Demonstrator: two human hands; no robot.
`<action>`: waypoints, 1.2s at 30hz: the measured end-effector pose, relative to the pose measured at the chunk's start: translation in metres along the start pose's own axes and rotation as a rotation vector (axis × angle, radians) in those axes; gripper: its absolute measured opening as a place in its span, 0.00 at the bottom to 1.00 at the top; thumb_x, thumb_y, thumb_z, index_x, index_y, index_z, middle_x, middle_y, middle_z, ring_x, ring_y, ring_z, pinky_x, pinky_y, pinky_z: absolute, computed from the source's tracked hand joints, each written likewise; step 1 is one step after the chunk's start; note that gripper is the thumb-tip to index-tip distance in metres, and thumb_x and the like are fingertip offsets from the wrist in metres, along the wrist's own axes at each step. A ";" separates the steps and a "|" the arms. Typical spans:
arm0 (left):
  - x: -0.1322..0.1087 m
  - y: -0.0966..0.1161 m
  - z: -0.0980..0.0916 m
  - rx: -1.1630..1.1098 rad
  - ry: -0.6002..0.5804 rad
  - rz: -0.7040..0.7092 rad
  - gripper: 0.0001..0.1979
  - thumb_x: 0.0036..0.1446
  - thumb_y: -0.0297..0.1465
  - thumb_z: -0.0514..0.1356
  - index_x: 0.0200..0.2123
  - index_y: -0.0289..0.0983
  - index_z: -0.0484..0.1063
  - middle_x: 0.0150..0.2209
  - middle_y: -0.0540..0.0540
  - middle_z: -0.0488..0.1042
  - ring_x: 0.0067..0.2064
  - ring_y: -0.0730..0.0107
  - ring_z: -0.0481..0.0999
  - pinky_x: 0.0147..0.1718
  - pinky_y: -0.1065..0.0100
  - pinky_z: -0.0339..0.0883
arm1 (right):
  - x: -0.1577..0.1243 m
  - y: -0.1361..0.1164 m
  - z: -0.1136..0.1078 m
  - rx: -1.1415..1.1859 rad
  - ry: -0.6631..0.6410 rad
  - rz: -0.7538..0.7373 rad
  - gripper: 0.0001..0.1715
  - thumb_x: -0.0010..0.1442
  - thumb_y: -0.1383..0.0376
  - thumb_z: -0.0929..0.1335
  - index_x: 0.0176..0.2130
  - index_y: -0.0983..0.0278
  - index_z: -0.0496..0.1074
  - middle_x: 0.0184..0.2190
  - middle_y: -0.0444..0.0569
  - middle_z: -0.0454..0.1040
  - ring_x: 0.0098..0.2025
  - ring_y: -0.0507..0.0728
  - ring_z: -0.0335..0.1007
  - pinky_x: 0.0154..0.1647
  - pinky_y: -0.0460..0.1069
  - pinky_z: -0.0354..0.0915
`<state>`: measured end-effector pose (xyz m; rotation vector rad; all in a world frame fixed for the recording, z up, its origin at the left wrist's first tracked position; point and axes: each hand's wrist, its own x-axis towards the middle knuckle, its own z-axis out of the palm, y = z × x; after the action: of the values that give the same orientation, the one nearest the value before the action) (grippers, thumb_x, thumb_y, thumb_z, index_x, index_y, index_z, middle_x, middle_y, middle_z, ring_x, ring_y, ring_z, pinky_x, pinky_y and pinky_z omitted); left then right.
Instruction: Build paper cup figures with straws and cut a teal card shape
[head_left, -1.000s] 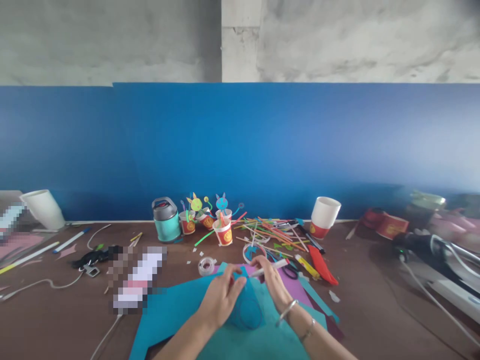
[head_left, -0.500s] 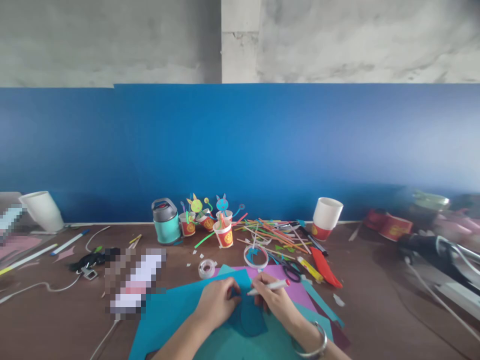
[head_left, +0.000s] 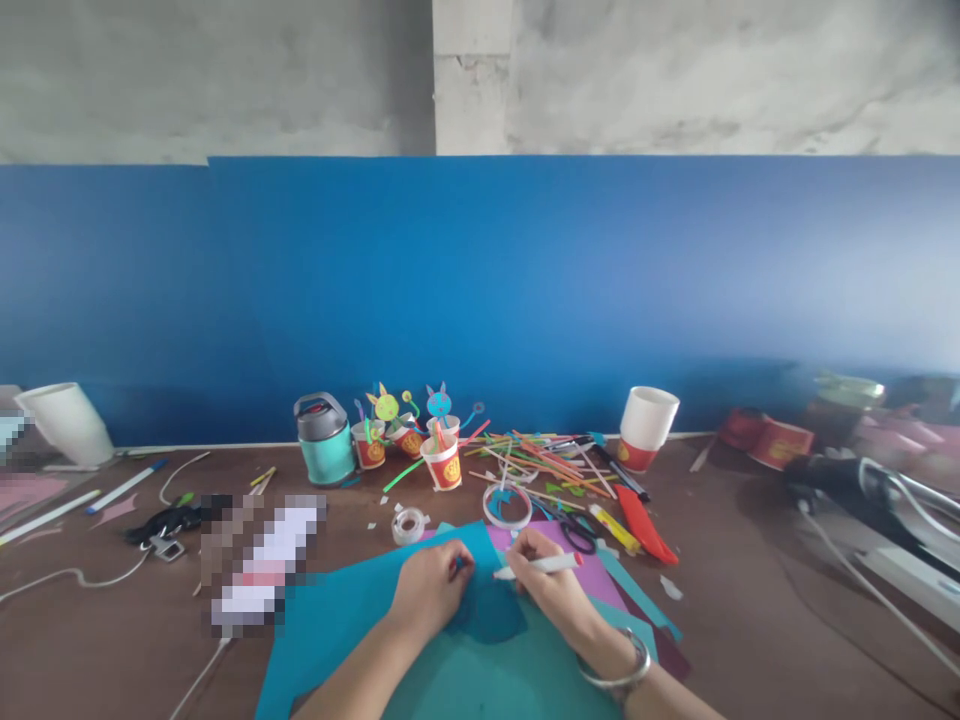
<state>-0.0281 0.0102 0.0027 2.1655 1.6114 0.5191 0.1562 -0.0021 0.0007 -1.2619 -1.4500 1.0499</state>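
My right hand (head_left: 556, 580) grips a white marker (head_left: 546, 566) with a red end, its tip pointing left over the paper. My left hand (head_left: 435, 588) is closed, its curled fingers at the upper left edge of a small dark blue paper piece (head_left: 491, 618); the fingertips are partly hidden. This piece lies on larger teal paper (head_left: 450, 670), with a brighter blue sheet (head_left: 330, 610) to the left. A purple sheet (head_left: 600, 578) shows beneath, behind my right hand.
Behind the paper are a tape roll (head_left: 408, 526), a clear ring (head_left: 507, 507), scissors (head_left: 577, 534), a yellow glue tube (head_left: 615, 530) and a red strip (head_left: 646, 526). Further back stand a teal flask (head_left: 326, 445), decorated paper cups (head_left: 441, 466), loose straws (head_left: 540, 462) and stacked cups (head_left: 649, 428).
The view has shifted slightly. The dark blue piece now appears turned and higher, nearer my left fingers. The marker remains in my right hand, its tip slightly further from the piece.
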 end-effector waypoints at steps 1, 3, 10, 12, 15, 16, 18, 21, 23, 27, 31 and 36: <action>0.000 0.000 0.000 -0.004 0.001 -0.001 0.07 0.56 0.30 0.58 0.35 0.43 0.76 0.25 0.53 0.74 0.30 0.70 0.73 0.26 0.72 0.50 | 0.000 -0.001 0.000 -0.008 -0.004 -0.009 0.13 0.51 0.59 0.66 0.23 0.61 0.60 0.15 0.38 0.63 0.19 0.49 0.57 0.19 0.43 0.53; -0.001 0.000 0.000 -0.012 0.003 0.001 0.06 0.56 0.30 0.59 0.35 0.43 0.76 0.25 0.53 0.73 0.30 0.70 0.73 0.25 0.72 0.50 | -0.001 -0.002 0.001 -0.028 -0.020 -0.006 0.12 0.50 0.60 0.67 0.23 0.62 0.60 0.16 0.40 0.66 0.20 0.49 0.60 0.20 0.44 0.54; -0.003 0.002 -0.002 -0.033 -0.001 0.017 0.05 0.55 0.32 0.60 0.35 0.42 0.76 0.22 0.54 0.70 0.27 0.72 0.71 0.24 0.72 0.48 | -0.002 0.004 0.005 -0.036 -0.087 0.043 0.12 0.49 0.62 0.66 0.20 0.60 0.58 0.13 0.39 0.65 0.17 0.50 0.63 0.18 0.43 0.55; -0.003 0.002 -0.003 -0.037 -0.004 0.015 0.05 0.54 0.33 0.61 0.35 0.42 0.75 0.22 0.54 0.69 0.26 0.72 0.71 0.24 0.73 0.48 | -0.001 0.005 0.006 -0.054 -0.095 0.044 0.11 0.49 0.63 0.65 0.20 0.60 0.58 0.13 0.38 0.65 0.17 0.50 0.64 0.18 0.43 0.55; -0.003 0.003 -0.003 -0.039 -0.005 0.011 0.05 0.54 0.33 0.61 0.35 0.42 0.75 0.22 0.55 0.69 0.26 0.72 0.70 0.24 0.73 0.49 | -0.001 0.005 0.006 -0.085 -0.106 0.052 0.09 0.48 0.64 0.65 0.21 0.61 0.59 0.13 0.39 0.66 0.17 0.50 0.64 0.18 0.43 0.55; -0.003 0.003 -0.003 -0.039 -0.005 0.009 0.05 0.54 0.33 0.61 0.35 0.42 0.75 0.22 0.55 0.69 0.26 0.72 0.70 0.24 0.73 0.49 | -0.001 0.004 0.006 -0.100 -0.112 0.053 0.09 0.48 0.64 0.65 0.21 0.61 0.59 0.13 0.39 0.67 0.17 0.50 0.64 0.18 0.43 0.56; -0.003 0.003 -0.003 -0.037 -0.004 0.007 0.05 0.54 0.33 0.61 0.35 0.42 0.75 0.22 0.55 0.68 0.26 0.72 0.70 0.24 0.73 0.49 | -0.002 0.001 0.007 -0.135 -0.117 0.049 0.09 0.49 0.65 0.65 0.21 0.61 0.60 0.14 0.40 0.68 0.18 0.50 0.64 0.19 0.43 0.56; -0.002 0.004 -0.003 -0.032 -0.005 0.000 0.05 0.54 0.33 0.61 0.35 0.42 0.75 0.21 0.55 0.68 0.26 0.72 0.70 0.24 0.73 0.49 | -0.003 -0.004 0.007 -0.180 -0.112 0.044 0.09 0.49 0.65 0.66 0.20 0.61 0.60 0.14 0.40 0.69 0.19 0.50 0.64 0.19 0.43 0.55; -0.002 0.005 -0.004 -0.027 -0.008 -0.003 0.05 0.54 0.34 0.61 0.35 0.42 0.75 0.21 0.55 0.68 0.26 0.72 0.70 0.24 0.72 0.48 | -0.004 -0.006 0.007 -0.187 -0.116 0.049 0.09 0.49 0.65 0.66 0.20 0.61 0.60 0.14 0.40 0.69 0.19 0.50 0.64 0.19 0.43 0.55; -0.003 0.005 -0.004 -0.025 -0.012 0.000 0.05 0.54 0.34 0.61 0.35 0.42 0.75 0.21 0.55 0.68 0.26 0.72 0.70 0.23 0.72 0.48 | -0.004 -0.005 0.007 -0.187 -0.120 0.034 0.09 0.49 0.65 0.65 0.20 0.61 0.60 0.14 0.40 0.70 0.19 0.50 0.63 0.19 0.43 0.54; -0.003 0.004 -0.004 -0.025 -0.009 0.000 0.05 0.54 0.34 0.61 0.35 0.43 0.75 0.21 0.55 0.67 0.25 0.72 0.69 0.23 0.72 0.48 | -0.004 -0.003 0.007 -0.202 -0.125 0.020 0.10 0.49 0.65 0.66 0.20 0.61 0.60 0.14 0.40 0.69 0.18 0.50 0.62 0.18 0.43 0.54; -0.003 0.005 -0.004 -0.032 -0.007 0.000 0.05 0.54 0.34 0.61 0.35 0.43 0.75 0.21 0.55 0.67 0.25 0.73 0.69 0.23 0.73 0.48 | -0.004 -0.005 0.007 -0.218 -0.116 0.019 0.10 0.49 0.65 0.65 0.20 0.61 0.60 0.15 0.40 0.68 0.19 0.50 0.62 0.19 0.44 0.54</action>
<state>-0.0273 0.0063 0.0085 2.1417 1.5893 0.5333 0.1488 -0.0066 0.0036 -1.3889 -1.6801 1.0132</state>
